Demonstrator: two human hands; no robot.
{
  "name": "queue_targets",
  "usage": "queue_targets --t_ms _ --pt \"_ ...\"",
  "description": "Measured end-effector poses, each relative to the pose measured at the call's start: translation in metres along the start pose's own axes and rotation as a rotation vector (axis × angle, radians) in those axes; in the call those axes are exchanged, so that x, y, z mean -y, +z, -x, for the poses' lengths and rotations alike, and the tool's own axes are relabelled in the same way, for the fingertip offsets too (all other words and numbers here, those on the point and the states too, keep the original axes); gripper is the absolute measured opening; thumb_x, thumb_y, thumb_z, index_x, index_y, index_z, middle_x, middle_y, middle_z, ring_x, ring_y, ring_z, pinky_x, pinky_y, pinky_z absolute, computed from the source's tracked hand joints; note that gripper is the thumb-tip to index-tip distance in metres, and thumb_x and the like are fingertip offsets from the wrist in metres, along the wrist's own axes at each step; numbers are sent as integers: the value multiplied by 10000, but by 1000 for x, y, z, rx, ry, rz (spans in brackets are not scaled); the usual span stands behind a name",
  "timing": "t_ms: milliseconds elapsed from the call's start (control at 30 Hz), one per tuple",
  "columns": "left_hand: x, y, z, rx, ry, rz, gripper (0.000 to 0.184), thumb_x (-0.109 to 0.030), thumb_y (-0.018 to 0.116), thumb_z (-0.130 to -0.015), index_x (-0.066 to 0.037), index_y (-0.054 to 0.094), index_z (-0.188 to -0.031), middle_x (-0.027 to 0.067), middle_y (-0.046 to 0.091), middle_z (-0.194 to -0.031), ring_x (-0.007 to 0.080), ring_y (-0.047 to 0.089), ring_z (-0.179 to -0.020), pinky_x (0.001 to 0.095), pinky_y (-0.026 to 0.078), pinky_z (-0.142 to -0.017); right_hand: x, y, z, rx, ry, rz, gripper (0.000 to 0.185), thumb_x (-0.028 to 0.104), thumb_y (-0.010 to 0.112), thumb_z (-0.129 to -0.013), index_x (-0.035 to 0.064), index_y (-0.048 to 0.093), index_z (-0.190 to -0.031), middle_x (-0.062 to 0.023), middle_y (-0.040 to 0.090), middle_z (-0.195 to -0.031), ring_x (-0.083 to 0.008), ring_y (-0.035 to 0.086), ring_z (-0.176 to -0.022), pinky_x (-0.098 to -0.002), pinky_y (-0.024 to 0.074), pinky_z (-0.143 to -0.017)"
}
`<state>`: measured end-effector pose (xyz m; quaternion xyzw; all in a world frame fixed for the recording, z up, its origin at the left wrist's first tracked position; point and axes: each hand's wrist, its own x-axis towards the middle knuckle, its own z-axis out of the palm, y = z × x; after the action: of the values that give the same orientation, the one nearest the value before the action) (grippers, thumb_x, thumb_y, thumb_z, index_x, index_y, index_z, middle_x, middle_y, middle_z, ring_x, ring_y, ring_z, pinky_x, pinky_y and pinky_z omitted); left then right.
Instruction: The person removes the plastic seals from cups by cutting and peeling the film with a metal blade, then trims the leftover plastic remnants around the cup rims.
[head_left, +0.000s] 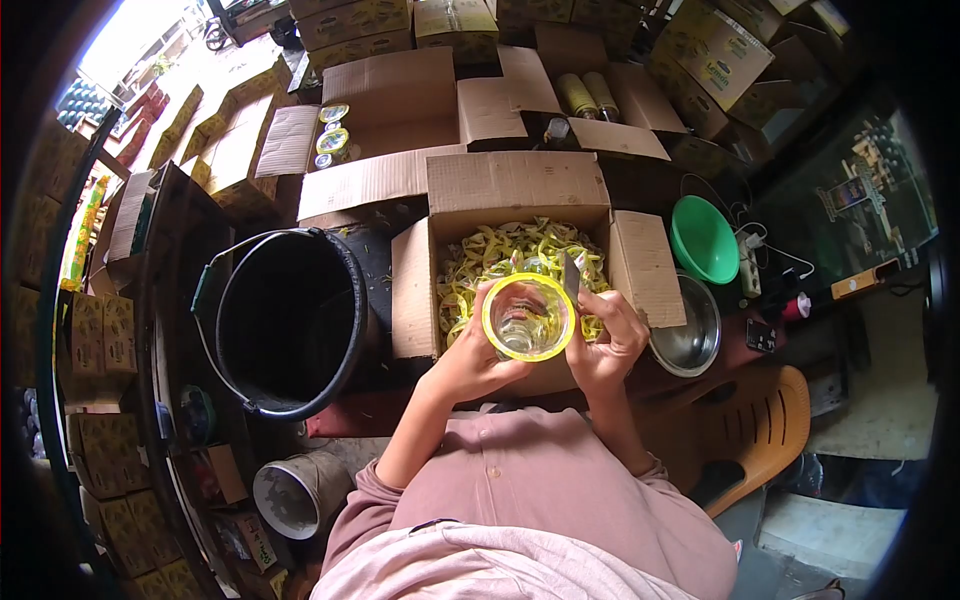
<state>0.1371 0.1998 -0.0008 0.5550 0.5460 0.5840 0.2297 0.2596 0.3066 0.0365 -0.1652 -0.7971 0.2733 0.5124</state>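
Observation:
My left hand (468,358) is wrapped round the side of a clear plastic cup (527,335) with a bright yellow rim, its round end facing up at me. Closed around a narrow flat blade (571,275), probably a knife, my right hand (606,340) is at the cup's right edge. The blade's handle is hidden in the fingers. Both hands are above the near side of an open cardboard box (515,180), which holds a heap of curled yellow-green strips (520,245).
Left of the box is a large black bucket (290,310) with a wire handle. To the right are a green bowl (705,240), a metal bowl (703,325) and an orange chair (775,425). Behind, another open carton (390,95) contains several yellow-rimmed cups (333,141).

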Motion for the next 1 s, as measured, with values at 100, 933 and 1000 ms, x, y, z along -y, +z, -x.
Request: queue_targets --t_ms 100,933,1000 --pt "3 -1 -1 10 22 42 724 -101 695 -647 2 302 -1247 127 397 -1161 244 466 -1073 334 393 -921 -1 -2 -1 40 15 -42 240 -72 641 -640 -6 633 -870 -62 552 -643 -128 542 -578 -230 414 -529" --pt "-3 -3 -8 -18 -111 416 690 -71 739 -662 -41 331 -1218 75 436 -1126 163 466 -1048 291 411 -859 3 -2 0 61 37 -7 233 -39 646 -668 24 650 -893 -71 584 -680 -161 572 -585 -254 448 -536" --pt "-1 -4 -9 -16 -90 379 694 -67 734 -655 -40 333 -1221 76 438 -1120 165 472 -1045 292 419 -849 3 -5 -1 79 53 -18 254 -38 650 -668 38 659 -910 -69 585 -687 -165 579 -592 -257 460 -545"
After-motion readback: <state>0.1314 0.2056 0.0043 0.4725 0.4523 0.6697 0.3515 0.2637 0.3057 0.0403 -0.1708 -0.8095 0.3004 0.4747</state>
